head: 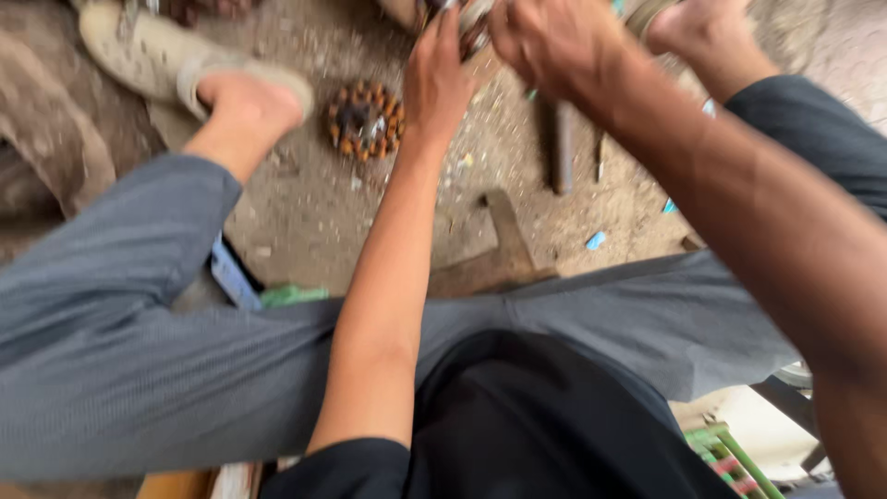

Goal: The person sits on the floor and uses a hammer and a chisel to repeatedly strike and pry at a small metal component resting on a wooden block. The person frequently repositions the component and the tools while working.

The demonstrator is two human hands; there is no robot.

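Both my hands reach forward to the top edge of the head view. My left hand (436,69) and my right hand (554,42) close together on a round metal part with copper windings (473,32), mostly cut off by the frame's top edge. A second ring of copper coils (365,120) lies on the dirt ground just left of my left hand. My legs in grey trousers spread to both sides, and my left foot wears a beige sandal (157,55).
A metal rod (564,148) lies on the ground under my right forearm. A wooden block (504,249) sits between my legs. Small blue scraps (596,241) dot the dirt. A green frame (730,457) stands at the lower right.
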